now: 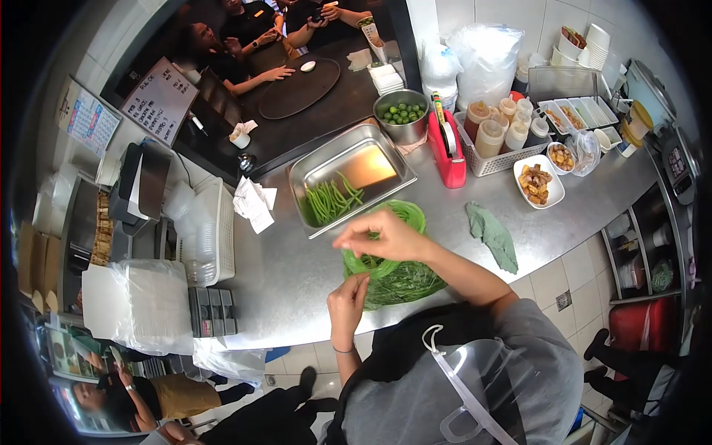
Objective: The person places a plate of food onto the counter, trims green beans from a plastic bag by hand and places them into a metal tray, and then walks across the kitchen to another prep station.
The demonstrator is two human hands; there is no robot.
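Observation:
A green translucent plastic bag [406,285] of dark green contents lies at the counter's front edge, its rim gathered open. Over its mouth hovers my right hand [389,236], fingers pinched together. My left hand [347,302] is closed beside the bag's left side, thumb and forefinger near its rim. Whatever either pinch holds is hidden or too small to make out. Just behind the hands stands a steel pan [400,176] with long green beans [330,200] in its left part.
A red tape dispenser [448,156], pot of green limes [400,113] and basket of sauce bottles [489,138] line the back. A green cloth [491,236] and white bowl of browned chunks [540,184] lie right. Crumpled papers [254,204] lie left; people stand beyond the hatch.

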